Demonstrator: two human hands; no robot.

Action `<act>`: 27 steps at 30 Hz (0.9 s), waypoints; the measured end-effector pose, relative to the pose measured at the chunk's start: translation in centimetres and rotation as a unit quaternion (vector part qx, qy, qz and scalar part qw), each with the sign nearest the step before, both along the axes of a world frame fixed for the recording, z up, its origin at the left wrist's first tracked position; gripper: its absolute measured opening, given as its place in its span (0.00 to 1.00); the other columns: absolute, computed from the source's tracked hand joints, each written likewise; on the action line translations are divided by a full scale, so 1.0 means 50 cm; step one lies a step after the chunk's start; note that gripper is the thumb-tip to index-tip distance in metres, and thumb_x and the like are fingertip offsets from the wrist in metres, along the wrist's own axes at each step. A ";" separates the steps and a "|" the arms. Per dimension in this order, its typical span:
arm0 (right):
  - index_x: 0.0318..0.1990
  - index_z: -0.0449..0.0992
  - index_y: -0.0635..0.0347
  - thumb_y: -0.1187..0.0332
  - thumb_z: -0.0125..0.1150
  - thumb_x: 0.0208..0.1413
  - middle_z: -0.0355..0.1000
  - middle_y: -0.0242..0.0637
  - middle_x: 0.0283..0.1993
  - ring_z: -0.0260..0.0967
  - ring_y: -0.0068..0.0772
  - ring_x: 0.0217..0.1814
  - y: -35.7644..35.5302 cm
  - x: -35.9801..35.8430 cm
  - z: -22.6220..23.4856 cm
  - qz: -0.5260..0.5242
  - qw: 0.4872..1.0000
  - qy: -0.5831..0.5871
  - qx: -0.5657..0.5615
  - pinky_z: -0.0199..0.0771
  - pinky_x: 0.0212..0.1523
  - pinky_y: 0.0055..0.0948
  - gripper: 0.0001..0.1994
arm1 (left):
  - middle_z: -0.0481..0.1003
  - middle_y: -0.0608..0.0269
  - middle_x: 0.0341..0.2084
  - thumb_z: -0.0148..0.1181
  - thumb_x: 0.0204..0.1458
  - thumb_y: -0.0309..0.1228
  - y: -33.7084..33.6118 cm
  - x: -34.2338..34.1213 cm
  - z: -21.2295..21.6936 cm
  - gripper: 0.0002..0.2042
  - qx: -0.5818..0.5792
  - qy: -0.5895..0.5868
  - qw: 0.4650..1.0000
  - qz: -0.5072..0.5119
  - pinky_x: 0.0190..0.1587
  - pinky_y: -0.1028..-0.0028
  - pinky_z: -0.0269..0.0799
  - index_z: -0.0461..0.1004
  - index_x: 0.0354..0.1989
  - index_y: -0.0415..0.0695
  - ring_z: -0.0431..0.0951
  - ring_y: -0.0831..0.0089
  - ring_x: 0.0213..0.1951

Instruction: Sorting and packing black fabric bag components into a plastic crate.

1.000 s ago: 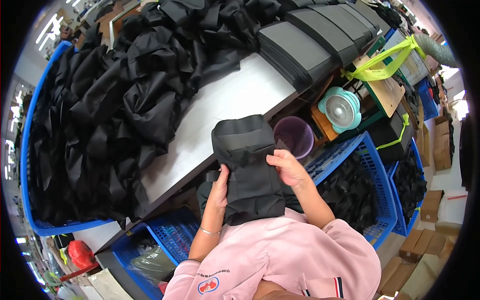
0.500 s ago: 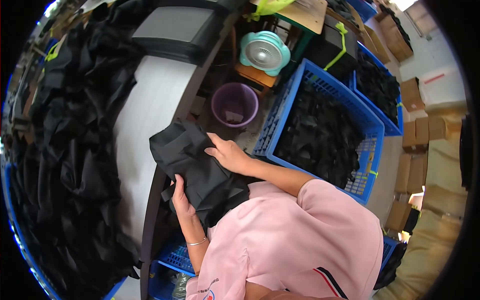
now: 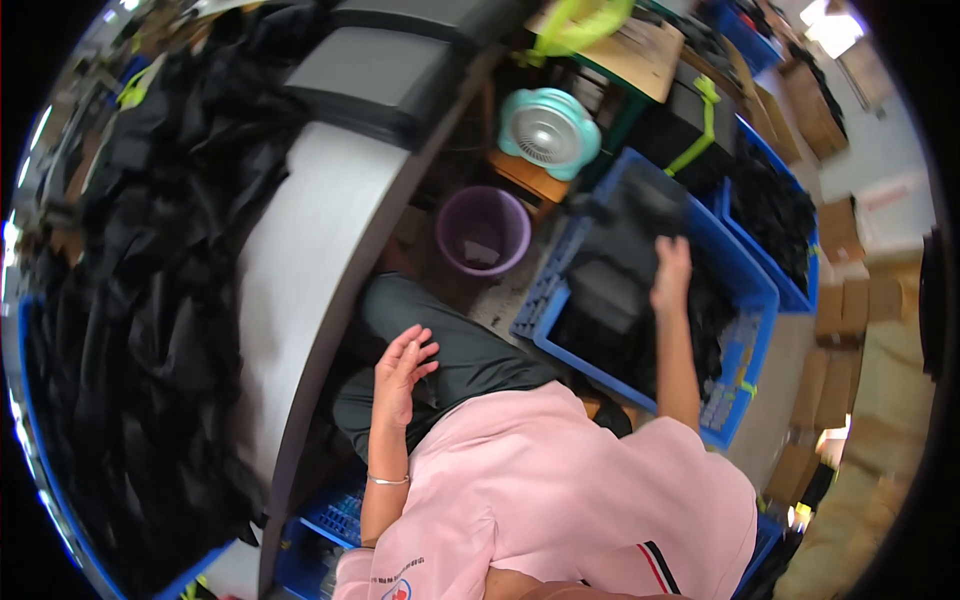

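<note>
Over the right side of the blue crate [image 3: 560,350] is my right hand [image 3: 672,275], blurred by motion, its fingers stretched out and apart from the cloth. A black fabric piece [image 3: 640,225], also blurred, spreads over the crate's far left part, beside that hand. Whether it rests on the pile or is still falling, I cannot tell. More black fabric pieces [image 3: 610,350] lie inside the crate. My left hand [image 3: 402,375] is raised above my lap with nothing in it, its fingers loosely bent and partly apart.
A grey-white table [image 3: 310,240] on my left carries a big heap of black fabric [image 3: 150,290] and a dark grey case [image 3: 370,75]. Ahead stand a purple bin [image 3: 484,230] and a teal fan [image 3: 548,132]. Another blue crate [image 3: 775,235] and cardboard boxes [image 3: 840,310] are at the right.
The black fabric piece left both hands and is now over the crate. My right hand swung right, from my lap to above the crate. My left hand let go and opened.
</note>
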State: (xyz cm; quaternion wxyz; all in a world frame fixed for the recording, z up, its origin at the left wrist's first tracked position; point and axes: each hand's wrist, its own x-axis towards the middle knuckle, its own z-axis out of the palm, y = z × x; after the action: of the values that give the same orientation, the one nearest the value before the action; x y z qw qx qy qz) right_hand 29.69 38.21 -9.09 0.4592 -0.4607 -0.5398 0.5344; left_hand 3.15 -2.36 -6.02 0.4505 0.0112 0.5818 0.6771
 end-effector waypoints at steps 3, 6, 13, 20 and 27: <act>0.65 0.59 0.75 0.55 0.60 0.62 0.64 0.54 0.64 0.60 0.43 0.67 0.163 0.084 -0.028 -0.118 0.956 -0.210 0.168 0.60 0.65 0.37 0.34 | 0.75 0.56 0.54 0.56 0.64 0.38 -0.011 -0.003 -0.016 0.20 0.013 -0.017 1.000 0.009 0.49 0.71 0.76 0.70 0.60 0.40 0.79 0.69 0.50; 0.62 0.63 0.73 0.52 0.59 0.62 0.75 0.55 0.46 0.74 0.52 0.48 0.262 0.151 -0.096 -0.283 0.836 -0.419 0.213 0.72 0.53 0.41 0.33 | 0.76 0.57 0.54 0.56 0.64 0.37 -0.005 -0.010 -0.033 0.19 0.024 -0.024 0.999 -0.003 0.50 0.71 0.76 0.71 0.60 0.41 0.78 0.71 0.50; 0.44 0.80 0.61 0.70 0.59 0.60 0.77 0.42 0.45 0.77 0.37 0.46 -0.190 -0.464 0.068 0.278 0.870 -0.194 0.358 0.76 0.45 0.32 0.08 | 0.76 0.59 0.54 0.56 0.64 0.38 -0.043 -0.010 -0.029 0.21 0.013 -0.020 0.999 0.025 0.49 0.75 0.74 0.70 0.61 0.40 0.77 0.73 0.49; 0.46 0.76 0.68 0.75 0.62 0.54 0.69 0.40 0.60 0.62 0.44 0.66 -0.445 -0.922 0.145 0.370 0.698 -0.084 0.607 0.67 0.59 0.37 0.12 | 0.75 0.61 0.54 0.54 0.66 0.37 -0.057 -0.021 -0.023 0.19 0.039 -0.009 0.999 0.005 0.52 0.74 0.72 0.70 0.61 0.41 0.75 0.74 0.51; 0.45 0.75 0.70 0.78 0.55 0.55 0.70 0.42 0.55 0.64 0.48 0.59 -0.475 -0.999 0.074 0.439 0.715 -0.109 0.533 0.68 0.56 0.40 0.11 | 0.75 0.63 0.53 0.54 0.65 0.34 -0.104 -0.037 0.007 0.17 0.062 0.041 0.994 0.084 0.51 0.75 0.72 0.72 0.59 0.42 0.76 0.75 0.50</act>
State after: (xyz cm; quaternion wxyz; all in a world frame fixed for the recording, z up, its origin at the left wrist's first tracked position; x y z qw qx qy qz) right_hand -20.28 14.44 -5.37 0.2808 0.0943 -0.9230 0.2456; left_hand 1.33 -7.58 -5.69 0.3661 0.0182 0.5558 0.7461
